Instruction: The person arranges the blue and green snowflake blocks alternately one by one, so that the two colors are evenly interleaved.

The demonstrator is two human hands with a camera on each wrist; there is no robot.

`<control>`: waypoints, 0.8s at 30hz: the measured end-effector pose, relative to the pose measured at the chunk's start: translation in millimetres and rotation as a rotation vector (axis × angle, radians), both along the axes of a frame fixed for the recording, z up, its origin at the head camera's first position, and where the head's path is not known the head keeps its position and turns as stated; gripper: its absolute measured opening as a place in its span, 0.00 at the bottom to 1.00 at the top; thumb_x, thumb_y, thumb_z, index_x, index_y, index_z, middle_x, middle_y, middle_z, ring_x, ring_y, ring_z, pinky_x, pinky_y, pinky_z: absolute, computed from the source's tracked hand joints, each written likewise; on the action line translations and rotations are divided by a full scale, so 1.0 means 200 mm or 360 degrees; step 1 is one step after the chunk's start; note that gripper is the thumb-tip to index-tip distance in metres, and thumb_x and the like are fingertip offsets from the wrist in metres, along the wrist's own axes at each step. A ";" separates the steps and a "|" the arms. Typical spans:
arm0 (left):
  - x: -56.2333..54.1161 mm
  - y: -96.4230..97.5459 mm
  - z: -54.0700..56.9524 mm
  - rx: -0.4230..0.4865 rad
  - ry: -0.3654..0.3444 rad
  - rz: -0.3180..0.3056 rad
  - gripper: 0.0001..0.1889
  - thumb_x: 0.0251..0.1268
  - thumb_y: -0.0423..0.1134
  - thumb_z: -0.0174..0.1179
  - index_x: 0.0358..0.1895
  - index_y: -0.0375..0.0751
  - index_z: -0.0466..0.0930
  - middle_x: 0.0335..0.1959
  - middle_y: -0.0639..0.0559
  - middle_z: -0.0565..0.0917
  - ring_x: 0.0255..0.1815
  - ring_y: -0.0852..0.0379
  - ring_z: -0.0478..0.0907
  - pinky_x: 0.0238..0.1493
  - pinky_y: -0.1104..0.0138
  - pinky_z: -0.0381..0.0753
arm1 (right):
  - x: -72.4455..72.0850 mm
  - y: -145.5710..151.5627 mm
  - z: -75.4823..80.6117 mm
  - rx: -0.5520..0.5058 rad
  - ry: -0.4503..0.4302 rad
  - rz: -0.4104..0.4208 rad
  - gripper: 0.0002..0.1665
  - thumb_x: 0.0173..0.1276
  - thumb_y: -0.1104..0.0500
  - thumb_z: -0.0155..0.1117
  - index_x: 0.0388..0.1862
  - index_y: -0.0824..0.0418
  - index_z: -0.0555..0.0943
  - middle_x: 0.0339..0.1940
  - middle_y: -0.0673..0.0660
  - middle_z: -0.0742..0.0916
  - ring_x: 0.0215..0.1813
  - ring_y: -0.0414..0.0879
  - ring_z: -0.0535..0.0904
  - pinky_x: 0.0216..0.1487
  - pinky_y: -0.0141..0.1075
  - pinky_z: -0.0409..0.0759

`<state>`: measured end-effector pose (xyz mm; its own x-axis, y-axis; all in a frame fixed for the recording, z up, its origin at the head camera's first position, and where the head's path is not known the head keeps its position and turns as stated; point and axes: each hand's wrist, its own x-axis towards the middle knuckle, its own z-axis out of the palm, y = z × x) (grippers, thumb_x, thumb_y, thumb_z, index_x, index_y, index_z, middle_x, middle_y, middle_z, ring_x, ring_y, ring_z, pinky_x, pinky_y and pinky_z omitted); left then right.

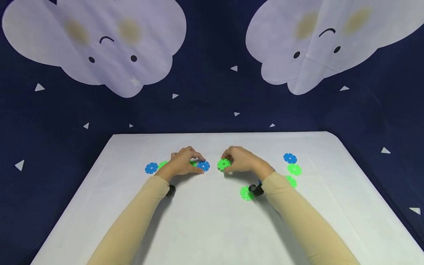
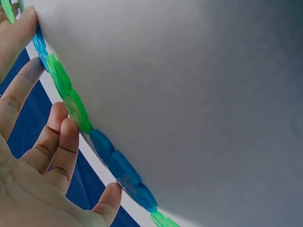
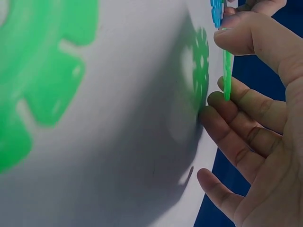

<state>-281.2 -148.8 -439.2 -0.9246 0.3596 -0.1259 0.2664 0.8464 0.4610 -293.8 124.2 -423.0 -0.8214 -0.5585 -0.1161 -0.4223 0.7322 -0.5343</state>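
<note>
My left hand [image 1: 181, 162] pinches a blue notched disc [image 1: 203, 166] between thumb and index finger, close to the white tabletop. That disc overlaps a green disc at the right end of a row; in the left wrist view the row runs under the palm as green discs [image 2: 68, 94] and blue discs [image 2: 123, 172]. Across a small gap, my right hand [image 1: 243, 160] holds a single green notched disc [image 1: 224, 164] by its edge. Seen edge-on in the right wrist view, this green disc [image 3: 227, 71] is raised, its green-tinted shadow falling on the table.
At the row's left end lies a blue disc [image 1: 151, 168]. Right of my right forearm are another blue disc [image 1: 290, 158] and green discs [image 1: 294, 169]. A green disc [image 1: 246, 193] sits beside the right wrist camera. Behind the white table [image 1: 212, 228] hangs a dark blue cloud-print cloth [image 1: 212, 84].
</note>
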 end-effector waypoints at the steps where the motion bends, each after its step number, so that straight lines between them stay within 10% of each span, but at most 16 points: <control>1: 0.00 0.00 0.00 0.0005 -0.0006 0.0006 0.23 0.60 0.53 0.81 0.59 0.62 0.91 0.65 0.49 0.80 0.71 0.44 0.73 0.72 0.35 0.62 | 0.00 -0.01 0.00 0.0005 -0.0001 0.0000 0.30 0.60 0.54 0.82 0.59 0.64 0.86 0.52 0.56 0.90 0.56 0.49 0.85 0.65 0.47 0.83; 15: 0.05 0.02 -0.10 0.0045 0.0003 0.0018 0.22 0.56 0.53 0.83 0.55 0.64 0.91 0.61 0.53 0.82 0.68 0.47 0.75 0.70 0.36 0.65 | 0.06 -0.08 -0.10 0.0124 0.0096 -0.0010 0.28 0.59 0.51 0.84 0.57 0.60 0.88 0.47 0.51 0.87 0.49 0.44 0.81 0.59 0.46 0.83; 24: 0.03 0.01 -0.03 0.0044 0.0077 0.0001 0.22 0.55 0.53 0.83 0.54 0.65 0.91 0.58 0.54 0.82 0.66 0.48 0.76 0.70 0.35 0.65 | 0.05 -0.13 -0.04 0.0169 0.0143 -0.0035 0.28 0.59 0.51 0.86 0.57 0.59 0.89 0.47 0.50 0.85 0.50 0.45 0.83 0.60 0.47 0.84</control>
<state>-274.9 -147.6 -445.1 -0.9296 0.3616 -0.0708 0.2884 0.8338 0.4708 -283.9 98.0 -430.8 -0.8430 -0.5288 -0.0989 -0.4483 0.7921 -0.4144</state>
